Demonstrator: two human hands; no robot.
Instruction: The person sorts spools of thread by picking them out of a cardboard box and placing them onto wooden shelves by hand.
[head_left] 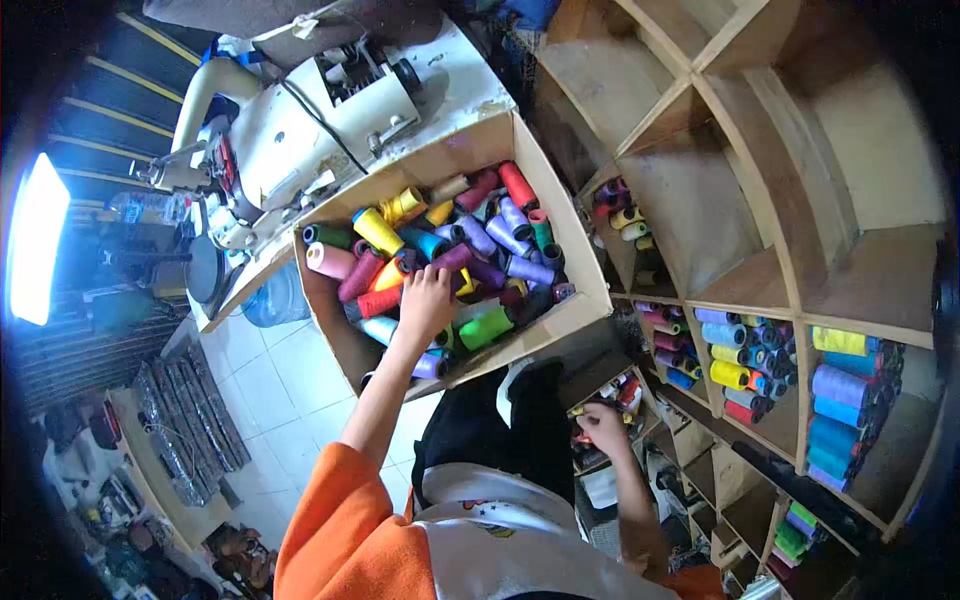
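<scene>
My left hand (428, 300) reaches into an open cardboard box (562, 190) full of colored thread spools. Its fingers are drawn together at a maroon spool (453, 258); what they grip is hidden. Around it lie a red spool (379, 303), a yellow spool (377, 231) and a bright green spool (486, 328). Lower right, outside the box, my right hand (603, 428) is closed with its fingers curled. Something small and yellowish shows at its fingertips, too small to make out.
A white sewing machine (290, 135) stands on a table beyond the box. Wooden shelves (790, 220) fill the right side, with thread spools (838, 395) in several compartments. Tiled floor (290, 370) shows at the left. A bright lamp (38, 240) is at the far left.
</scene>
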